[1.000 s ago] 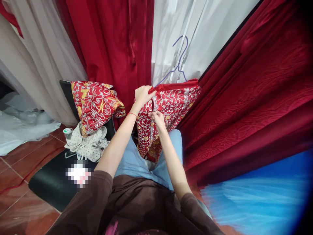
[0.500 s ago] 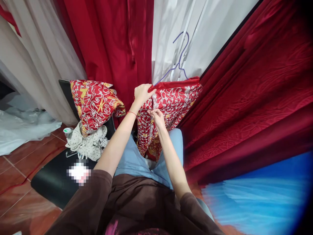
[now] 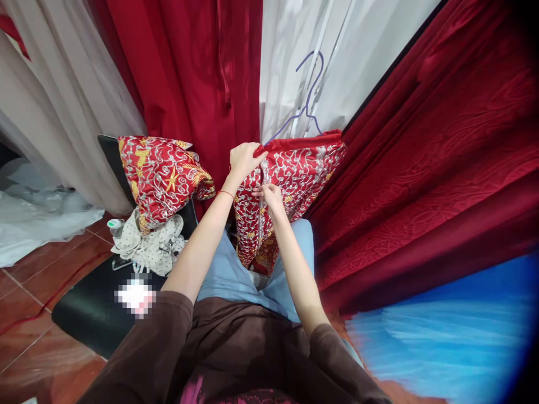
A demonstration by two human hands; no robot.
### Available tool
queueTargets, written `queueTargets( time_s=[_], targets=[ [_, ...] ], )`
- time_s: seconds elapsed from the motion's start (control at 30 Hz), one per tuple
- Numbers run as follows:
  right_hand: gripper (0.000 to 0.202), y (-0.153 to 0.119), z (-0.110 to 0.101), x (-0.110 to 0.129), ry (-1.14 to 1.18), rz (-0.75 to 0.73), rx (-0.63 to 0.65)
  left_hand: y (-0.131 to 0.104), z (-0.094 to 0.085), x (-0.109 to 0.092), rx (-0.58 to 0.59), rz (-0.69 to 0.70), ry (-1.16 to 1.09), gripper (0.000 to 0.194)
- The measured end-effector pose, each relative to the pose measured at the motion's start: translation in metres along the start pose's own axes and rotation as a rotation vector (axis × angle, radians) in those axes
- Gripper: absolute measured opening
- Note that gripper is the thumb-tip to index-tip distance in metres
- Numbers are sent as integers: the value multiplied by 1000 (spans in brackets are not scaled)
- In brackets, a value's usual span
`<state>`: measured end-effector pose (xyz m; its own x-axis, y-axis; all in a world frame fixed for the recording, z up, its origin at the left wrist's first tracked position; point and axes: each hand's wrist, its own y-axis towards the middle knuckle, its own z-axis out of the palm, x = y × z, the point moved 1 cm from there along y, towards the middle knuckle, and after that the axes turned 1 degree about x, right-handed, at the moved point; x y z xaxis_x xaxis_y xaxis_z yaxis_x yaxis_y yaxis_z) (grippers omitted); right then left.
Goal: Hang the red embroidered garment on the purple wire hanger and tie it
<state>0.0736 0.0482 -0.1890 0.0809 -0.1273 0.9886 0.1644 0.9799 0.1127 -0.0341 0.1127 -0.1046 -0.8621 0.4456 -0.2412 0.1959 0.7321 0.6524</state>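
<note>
Backdrop: a plain red curtain (image 3: 189,67) hangs in vertical folds, with a sheer white curtain (image 3: 280,56) just beside it on the right.
Left side: a greyish-beige curtain (image 3: 67,90) falls in long folds; translucent white fabric (image 3: 46,224) lies heaped below.
Right side: deep red drapery (image 3: 442,163) with a raised pattern slants across; bright blue tulle (image 3: 446,331) spreads beneath.
Floor: reddish-brown tiles (image 3: 31,350) with pale joints.
Furniture: a black chair (image 3: 78,306) at left, its seat smooth.
Light: bright on the white curtain, a soft sheen on the tiles.

Soft light brightens the white curtain (image 3: 366,73), the embroidered garment (image 3: 301,168) looks fairly crisp, the blue cloth (image 3: 438,342) blurs toward the stretched, black-cornered right edge, and pixelation masks a patch on the chair (image 3: 82,308).
</note>
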Motion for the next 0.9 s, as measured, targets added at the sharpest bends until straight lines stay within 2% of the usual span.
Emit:
queueTargets(
  time_s=[0.13,0.4,0.53,0.6,0.7,0.77,0.8,0.83,0.9],
  targets=[
    [27,5,5,1,123,11,-2,0,0,0,-8,-1,9,36],
    [22,16,14,-18,376,-104,-41,-2,1,-2,-2,5,7,37],
    [18,11,12,-20,372,-127,-28,5,0,1,5,6,-48,37],
    [13,7,8,-18,315,-96,19,2,-1,2,-46,37,-95,36],
    [11,2,2,-10,196,-49,45,-32,3,4,-232,-4,-145,39],
    [11,0,-2,-5,152,-51,37,-72,16,5,-327,-157,-134,38],
    [12,0,-4,-3,143,-54,41,-93,25,5,-319,-235,-119,33],
    [12,-1,-5,-1,134,-57,49,-112,35,5,-253,-261,-114,28],
    [12,-3,-5,2,100,-63,73,-139,55,2,-88,-220,-109,22]
  ],
)
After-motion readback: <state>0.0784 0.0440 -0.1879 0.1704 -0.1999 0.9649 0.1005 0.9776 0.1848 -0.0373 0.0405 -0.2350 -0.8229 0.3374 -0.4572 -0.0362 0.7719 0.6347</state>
